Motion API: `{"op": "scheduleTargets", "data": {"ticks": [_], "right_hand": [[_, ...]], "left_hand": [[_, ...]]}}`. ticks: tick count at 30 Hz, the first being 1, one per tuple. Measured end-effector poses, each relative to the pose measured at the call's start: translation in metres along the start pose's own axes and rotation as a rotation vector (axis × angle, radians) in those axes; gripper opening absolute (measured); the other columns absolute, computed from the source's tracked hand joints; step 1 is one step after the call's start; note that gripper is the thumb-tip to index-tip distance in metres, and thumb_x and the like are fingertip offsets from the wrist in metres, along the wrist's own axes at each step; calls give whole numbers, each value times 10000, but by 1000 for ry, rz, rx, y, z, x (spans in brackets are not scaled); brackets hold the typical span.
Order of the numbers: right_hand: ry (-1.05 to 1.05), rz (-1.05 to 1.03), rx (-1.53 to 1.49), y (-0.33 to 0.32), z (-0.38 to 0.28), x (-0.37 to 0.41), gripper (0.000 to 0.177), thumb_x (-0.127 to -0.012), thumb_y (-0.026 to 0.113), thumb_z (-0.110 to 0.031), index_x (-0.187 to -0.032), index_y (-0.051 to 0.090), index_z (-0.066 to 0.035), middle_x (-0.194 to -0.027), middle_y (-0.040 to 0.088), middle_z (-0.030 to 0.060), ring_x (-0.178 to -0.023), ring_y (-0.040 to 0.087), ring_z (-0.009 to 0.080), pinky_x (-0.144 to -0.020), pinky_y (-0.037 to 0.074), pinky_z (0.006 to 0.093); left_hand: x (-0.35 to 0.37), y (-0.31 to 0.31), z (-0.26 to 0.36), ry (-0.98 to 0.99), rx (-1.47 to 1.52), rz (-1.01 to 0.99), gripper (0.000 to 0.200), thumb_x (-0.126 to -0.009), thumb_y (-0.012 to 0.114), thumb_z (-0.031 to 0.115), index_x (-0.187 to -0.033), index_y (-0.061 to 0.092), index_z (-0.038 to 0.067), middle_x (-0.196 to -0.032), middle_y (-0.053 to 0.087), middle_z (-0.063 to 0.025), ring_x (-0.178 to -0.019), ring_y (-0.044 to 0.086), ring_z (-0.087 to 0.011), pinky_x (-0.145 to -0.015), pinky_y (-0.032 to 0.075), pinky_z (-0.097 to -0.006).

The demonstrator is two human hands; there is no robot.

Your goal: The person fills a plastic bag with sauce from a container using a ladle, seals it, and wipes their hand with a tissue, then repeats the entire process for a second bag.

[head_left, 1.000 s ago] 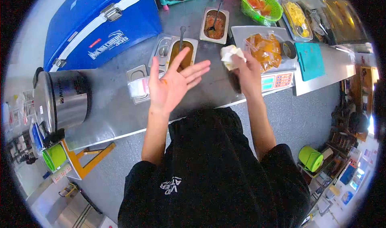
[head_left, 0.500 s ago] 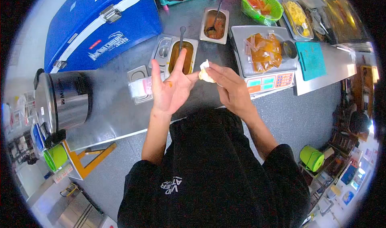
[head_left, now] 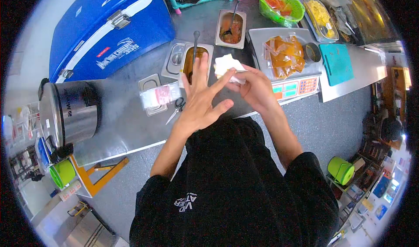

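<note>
A crumpled white tissue [head_left: 228, 66] is pinched in my right hand [head_left: 254, 86], in front of the scale. My left hand [head_left: 200, 99] is turned back upward with its fingers spread, one fingertip touching the tissue's lower edge. Beyond its fingers stands a metal pan [head_left: 209, 57] of brown sauce with a ladle [head_left: 195, 44]. Black-handled scissors [head_left: 175, 110] lie left of that hand, beside a stack of small plastic bags [head_left: 160, 96] resting on a metal lid [head_left: 150, 80].
A scale [head_left: 262, 68] bears bags of orange sauce [head_left: 286, 57]. Behind are another sauce pan [head_left: 231, 29], a green basket [head_left: 281, 18] and a tray of yellow pieces [head_left: 321, 18]. A teal board [head_left: 337, 64] lies right; a blue cooler [head_left: 113, 42] and steel pot [head_left: 76, 109] stand left.
My left hand has turned from palm up to back up. The tissue now looks larger and more unfolded in my right hand. The scissors have come into view.
</note>
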State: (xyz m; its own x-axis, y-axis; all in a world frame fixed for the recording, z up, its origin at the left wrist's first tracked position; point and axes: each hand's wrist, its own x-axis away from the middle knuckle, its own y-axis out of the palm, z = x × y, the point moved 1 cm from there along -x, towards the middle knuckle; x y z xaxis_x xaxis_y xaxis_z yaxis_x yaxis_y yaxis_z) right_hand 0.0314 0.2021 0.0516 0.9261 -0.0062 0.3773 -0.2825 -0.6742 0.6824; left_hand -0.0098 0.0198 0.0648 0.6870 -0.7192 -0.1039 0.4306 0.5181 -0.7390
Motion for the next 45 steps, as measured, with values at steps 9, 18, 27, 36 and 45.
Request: {"op": "scheduleTargets", "data": {"ticks": [9, 18, 27, 36, 45], "right_hand": [[10, 111, 19, 3, -8, 12, 391, -935, 449, 1, -1308, 479, 114, -1265, 584, 192, -1121, 623, 273, -987, 527, 410], [-943, 151, 1368, -5, -18, 11, 521, -824, 435, 148, -1281, 609, -32, -1318, 590, 214, -1217, 585, 334, -1020, 459, 367], [-1045, 140, 1531, -26, 31, -17, 608, -759, 503, 136, -1324, 581, -73, -1408, 491, 261, -1200, 579, 403, -995, 494, 417], [-610, 261, 859, -14, 8, -3, 323, -966, 484, -6, -1269, 585, 47, -1145, 679, 125, -1064, 618, 164, -921, 469, 276], [-951, 227, 1006, 44, 30, 21, 403, -841, 600, 79, -1227, 654, -21, -1040, 682, 143, -943, 653, 218, -831, 515, 305]], "left_hand": [[4, -8, 10, 32, -427, 22, 815, -745, 572, 768, -1443, 482, 357, -1620, 80, -230, -1483, 59, -458, -1060, 22, -755], [4, -14, -1, 36, -243, 88, 850, -727, 639, 738, -1332, 596, 142, -1605, 76, -274, -1482, 37, -473, -1037, -5, -769], [9, -3, -6, -7, 494, -20, 1052, -837, 198, 858, -1524, 331, 72, -1627, -90, -206, -1503, -83, -381, -1137, -66, -616], [3, -12, -3, -177, 1871, 49, 1292, -605, 184, 1026, -1586, 86, 191, -1645, -5, -150, -1517, -51, -253, -1166, -111, -494], [-16, 20, -7, -12, 1623, 261, 1528, -331, 256, 1078, -1556, -149, 260, -1641, -91, -140, -1509, -82, -294, -1176, -95, -489]]}}
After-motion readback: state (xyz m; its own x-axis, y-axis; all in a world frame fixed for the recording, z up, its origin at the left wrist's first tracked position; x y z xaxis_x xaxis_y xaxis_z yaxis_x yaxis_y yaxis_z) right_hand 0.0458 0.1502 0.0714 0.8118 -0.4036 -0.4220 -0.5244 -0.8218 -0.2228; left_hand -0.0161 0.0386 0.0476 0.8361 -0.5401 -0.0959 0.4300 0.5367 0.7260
